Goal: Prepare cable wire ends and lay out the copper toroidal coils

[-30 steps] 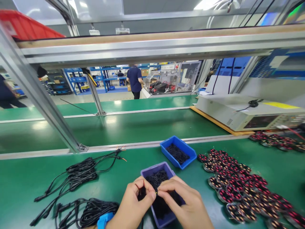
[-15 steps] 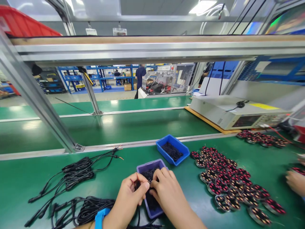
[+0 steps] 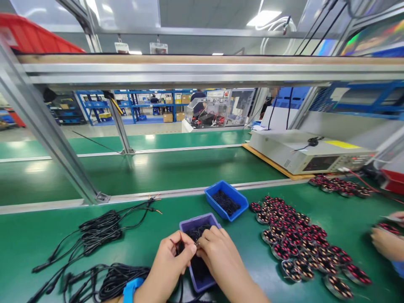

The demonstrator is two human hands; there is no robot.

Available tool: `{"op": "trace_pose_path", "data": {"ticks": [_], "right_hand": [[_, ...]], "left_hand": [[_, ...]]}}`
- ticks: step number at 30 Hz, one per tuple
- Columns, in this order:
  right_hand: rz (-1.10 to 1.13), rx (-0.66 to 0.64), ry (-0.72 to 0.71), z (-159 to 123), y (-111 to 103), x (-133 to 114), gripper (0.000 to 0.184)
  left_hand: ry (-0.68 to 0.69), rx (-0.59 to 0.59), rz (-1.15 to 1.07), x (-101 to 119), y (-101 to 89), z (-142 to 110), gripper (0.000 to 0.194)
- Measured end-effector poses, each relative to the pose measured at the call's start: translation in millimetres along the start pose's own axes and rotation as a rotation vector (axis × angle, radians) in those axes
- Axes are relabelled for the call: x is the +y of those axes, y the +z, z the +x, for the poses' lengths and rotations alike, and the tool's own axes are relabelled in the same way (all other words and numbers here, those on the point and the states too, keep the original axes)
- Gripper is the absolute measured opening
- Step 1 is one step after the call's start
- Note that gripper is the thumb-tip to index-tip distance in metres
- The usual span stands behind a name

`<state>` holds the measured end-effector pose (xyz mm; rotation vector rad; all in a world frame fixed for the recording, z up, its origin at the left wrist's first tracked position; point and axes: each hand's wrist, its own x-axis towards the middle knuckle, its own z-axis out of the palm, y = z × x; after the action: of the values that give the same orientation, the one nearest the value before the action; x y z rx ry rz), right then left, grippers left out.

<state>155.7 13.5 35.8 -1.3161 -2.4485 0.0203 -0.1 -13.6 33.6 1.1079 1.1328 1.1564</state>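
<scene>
Holding a black cable point(image 3: 181, 288), apparently the one running down beside the bin, in the left hand point(image 3: 172, 261); showing thin reddish wire ends point(image 3: 181, 236) above the curled fingers. Pinching with left thumb and index at a small tip point(image 3: 197, 243); meeting it there with right hand point(image 3: 219, 252), fingers drawn together and seemingly pinching the same tip. Not managing to tell what the tip is, for size and covering fingers. Judging the step in hand as close fingertip work on one wire end, over the violet bin point(image 3: 195, 219). Calling next, by that reading, for a steady pinch from both sides and for keeping the loose wire ends out of the way.

Containers: finding the violet bin on the bench point(image 3: 248, 261), directly under the hands, holding a heap of short black pieces point(image 3: 196, 232). Noting a blue bin point(image 3: 217, 209) just beyond it, slightly right, holding similar dark pieces point(image 3: 225, 202). Seeing bundled cables point(image 3: 101, 231) to the left, wound round parts point(image 3: 293, 235) to the right.
</scene>
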Motion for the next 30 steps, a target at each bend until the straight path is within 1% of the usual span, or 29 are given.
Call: {"op": "trace_pose_path", "data": {"ticks": [3, 5, 8, 9, 11, 14, 17, 22, 24, 26, 28, 30], "right_hand": [[0.169, 0.032, 0.032, -4.0, -7.5, 5.6, 0.026], [0.351, 0.11, 0.056, -5.8, -13.8, 7.6, 0.028], [0.623, 0.25, 0.132, -6.7, -22.4, 6.3, 0.022], [0.692, 0.278, 0.162, -6.8, -24.4, 5.0, 0.021], [0.811, 0.288, 0.219, -7.4, -26.7, 2.1, 0.022], [0.942, 0.255, 0.29, -9.2, -26.9, -0.8, 0.026], [0.986, 0.232, 0.319, -11.2, -25.5, -1.4, 0.026], [0.991, 0.18, 0.302, -11.1, -23.5, -2.0, 0.023], [0.977, 0.159, 0.254, -9.9, -24.6, -1.1, 0.024], [0.947, 0.14, 0.167, -9.0, -27.4, 1.3, 0.026], [0.88, 0.16, 0.099, -8.8, -31.1, 4.5, 0.024], [0.8, 0.202, 0.06, -9.1, -34.3, 7.0, 0.022]], "left_hand": [[-0.001, -0.019, 0.024, 1.1, -1.2, -1.2, 0.04], [0.007, -0.027, 0.038, 2.0, -2.0, -2.2, 0.038], [0.044, -0.032, 0.071, 3.3, -2.8, -3.0, 0.035], [0.056, -0.033, 0.082, 3.6, -2.9, -3.0, 0.034], [0.069, -0.037, 0.099, 3.6, -3.0, -2.8, 0.033], [0.07, -0.044, 0.11, 2.5, -3.2, -2.6, 0.032], [0.072, -0.044, 0.114, 1.2, -3.5, -2.4, 0.032], [0.08, -0.037, 0.123, 2.2, -2.5, -2.1, 0.033], [0.076, -0.044, 0.116, 2.7, -2.1, -2.0, 0.037], [0.046, -0.066, 0.099, 1.9, -2.7, -1.2, 0.042], [0.011, -0.101, 0.08, 0.0, -4.7, 0.3, 0.044], [0.002, -0.131, 0.075, -1.9, -7.5, 2.2, 0.042]]}}
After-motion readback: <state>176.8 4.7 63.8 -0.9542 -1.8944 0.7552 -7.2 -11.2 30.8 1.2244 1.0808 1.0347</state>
